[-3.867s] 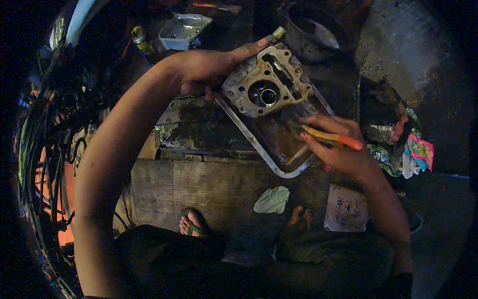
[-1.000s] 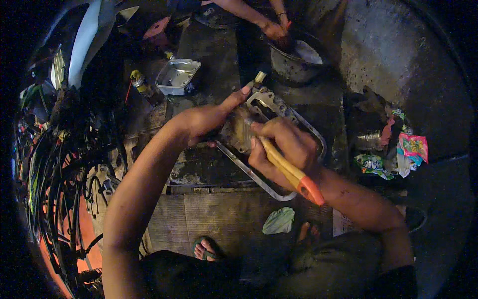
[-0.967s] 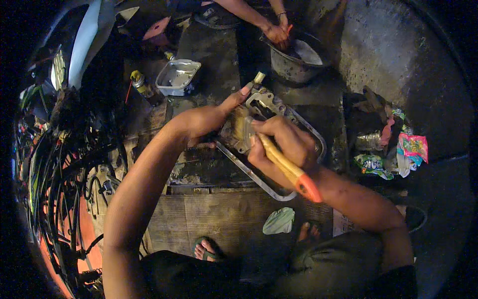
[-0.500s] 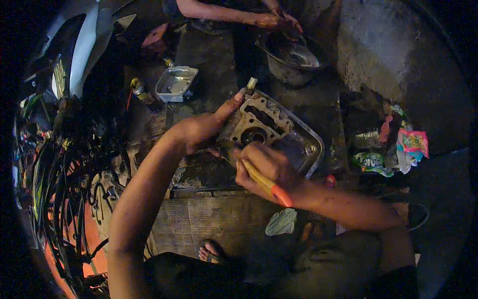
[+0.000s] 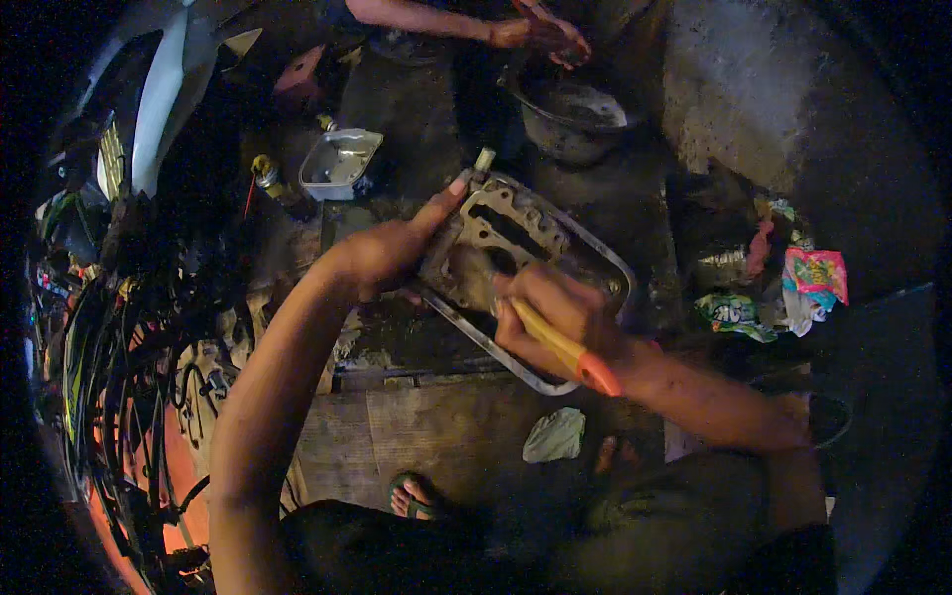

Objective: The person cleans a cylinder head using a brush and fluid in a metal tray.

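Note:
A grey metal engine cylinder block point(image 5: 531, 223), with a slot and a round bore, lies tilted over a shallow metal tray point(image 5: 620, 273). My left hand point(image 5: 382, 253) is closed around their upper left side, thumb along the edge beside a pale stub point(image 5: 484, 159) and a fingertip below. Whether it grips the block alone or the tray too is unclear. My right hand point(image 5: 555, 307) is wrapped round a brush point(image 5: 555, 337) with a yellow handle and orange end. Its working end is hidden at the block's lower face, and the hand covers part of the bore.
Beyond the tray, another person's hands point(image 5: 550, 38) are over a dark basin point(image 5: 575, 124). A square metal pan point(image 5: 342, 164) and a spray can point(image 5: 266, 174) stand at left. Cables point(image 5: 99, 367) crowd the left side; crumpled packets point(image 5: 815, 283) lie right, a pale cloth point(image 5: 555, 436) near my feet.
My right hand has moved the brush slightly right and down across the block. The tray's lower rim now shows more. The other person's hands have risen from the basin.

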A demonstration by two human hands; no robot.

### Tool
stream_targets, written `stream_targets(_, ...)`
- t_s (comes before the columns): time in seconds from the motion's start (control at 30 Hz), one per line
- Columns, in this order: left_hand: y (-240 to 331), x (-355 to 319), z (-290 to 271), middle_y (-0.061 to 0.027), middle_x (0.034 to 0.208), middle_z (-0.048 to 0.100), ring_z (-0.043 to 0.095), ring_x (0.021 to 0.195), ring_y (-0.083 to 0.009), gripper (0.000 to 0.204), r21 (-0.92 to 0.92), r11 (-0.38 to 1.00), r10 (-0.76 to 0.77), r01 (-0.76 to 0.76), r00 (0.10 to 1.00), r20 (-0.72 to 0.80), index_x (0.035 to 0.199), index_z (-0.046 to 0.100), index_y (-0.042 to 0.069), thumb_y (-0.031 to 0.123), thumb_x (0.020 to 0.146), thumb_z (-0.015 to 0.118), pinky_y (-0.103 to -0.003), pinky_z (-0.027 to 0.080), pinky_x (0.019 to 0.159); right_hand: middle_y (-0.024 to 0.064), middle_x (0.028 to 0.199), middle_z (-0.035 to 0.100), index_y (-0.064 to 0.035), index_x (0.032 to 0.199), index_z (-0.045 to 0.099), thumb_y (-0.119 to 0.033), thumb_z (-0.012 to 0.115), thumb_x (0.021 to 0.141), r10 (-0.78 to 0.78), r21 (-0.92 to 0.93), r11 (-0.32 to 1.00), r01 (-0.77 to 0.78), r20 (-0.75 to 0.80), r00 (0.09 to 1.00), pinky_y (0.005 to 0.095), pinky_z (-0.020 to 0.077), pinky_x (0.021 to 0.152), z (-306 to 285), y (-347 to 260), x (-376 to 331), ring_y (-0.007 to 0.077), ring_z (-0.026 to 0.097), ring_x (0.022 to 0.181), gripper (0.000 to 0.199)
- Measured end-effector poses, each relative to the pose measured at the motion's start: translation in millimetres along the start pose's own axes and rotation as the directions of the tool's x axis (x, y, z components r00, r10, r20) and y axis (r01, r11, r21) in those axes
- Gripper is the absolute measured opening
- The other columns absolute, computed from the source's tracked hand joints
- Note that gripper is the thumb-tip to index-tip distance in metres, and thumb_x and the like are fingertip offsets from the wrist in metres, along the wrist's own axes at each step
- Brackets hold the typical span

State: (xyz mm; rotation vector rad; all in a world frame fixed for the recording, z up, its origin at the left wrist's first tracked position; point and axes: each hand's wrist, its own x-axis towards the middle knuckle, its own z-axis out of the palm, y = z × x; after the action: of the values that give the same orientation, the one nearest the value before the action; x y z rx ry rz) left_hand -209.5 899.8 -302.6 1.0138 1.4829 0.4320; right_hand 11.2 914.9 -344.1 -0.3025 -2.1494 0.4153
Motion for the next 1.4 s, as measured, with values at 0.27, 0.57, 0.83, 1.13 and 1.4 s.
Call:
stream_targets(0.27, 13.1, -11.0, 6.6, -0.0169, 0.121, 0.060, 0.061, 0.098, -0.0253, 0.098, 0.147, 0.988, -0.038, 0.049, 0.997, -0.072, 0.131, 0.053, 0.007, 0.085, 0.077, 0.029, -0.037, 0.050, 0.077, 0.0089, 0.072, 0.057, 0.0018, 0.083, 0.058, 0.004, 0.064, 0.072, 0.047, 0.038, 0.998, -0.047, -0.002, 0.999, 0.0304, 0.0495, 0.052, -14.5, 2.3, -15.6, 0.0212, 0.059, 0.058, 0.012)
stream_targets(0.57, -20.2, 11.1, -5.8, -0.0126, 0.115, 0.062, 0.056, 0.099, -0.0218, 0.098, 0.040, 0.999, 0.016, -0.011, 0.994, -0.110, 0.126, 0.057, 0.005, 0.085, 0.077, 0.029, -0.032, 0.047, 0.068, 0.0108, 0.076, 0.062, -0.0004, 0.088, 0.062, 0.000, 0.069, 0.067, -0.081, -0.123, 0.990, 0.074, -0.058, 0.995, 0.0304, 0.0546, 0.056, -16.3, 1.8, 9.0, 0.0217, 0.064, 0.064, 0.022)
stream_targets(0.83, -0.6, -9.4, 9.6, -0.0128, 0.110, 0.064, 0.058, 0.093, -0.0229, 0.098, 0.044, 0.999, -0.004, 0.016, 0.969, -0.245, 0.121, 0.060, 0.004, 0.086, 0.077, 0.027, -0.033, 0.048, 0.063, 0.0110, 0.078, 0.058, -0.0010, 0.104, 0.060, -0.006, 0.069, 0.069, -0.112, 0.040, 0.993, 0.107, 0.159, 0.981, 0.0338, 0.0536, 0.060, -7.2, 2.6, -9.6, 0.0263, 0.062, 0.068, 0.036)
stream_targets(1.13, -11.8, 3.1, 3.6, -0.0134, 0.100, 0.067, 0.059, 0.084, -0.0206, 0.098, 0.108, 0.991, 0.093, -0.074, 0.979, -0.179, 0.114, 0.063, 0.002, 0.085, 0.078, 0.026, -0.030, 0.044, 0.059, 0.0089, 0.075, 0.058, -0.0033, 0.094, 0.061, -0.008, 0.068, 0.071, -0.157, -0.017, 0.987, 0.159, 0.089, 0.984, 0.0335, 0.0530, 0.056, -0.2, -3.6, -1.6, 0.0251, 0.061, 0.062, 0.024)
stream_targets(1.4, -26.1, 12.0, -0.5, -0.0114, 0.101, 0.067, 0.057, 0.077, -0.0175, 0.097, 0.019, 0.999, 0.045, -0.043, 0.990, -0.132, 0.118, 0.062, 0.006, 0.086, 0.077, 0.026, -0.029, 0.042, 0.059, 0.0109, 0.077, 0.060, 0.0008, 0.088, 0.063, 0.001, 0.069, 0.066, -0.117, -0.174, 0.976, 0.132, 0.094, 0.989, 0.0319, 0.0543, 0.057, -20.2, -4.1, 14.1, 0.0230, 0.063, 0.065, 0.023)
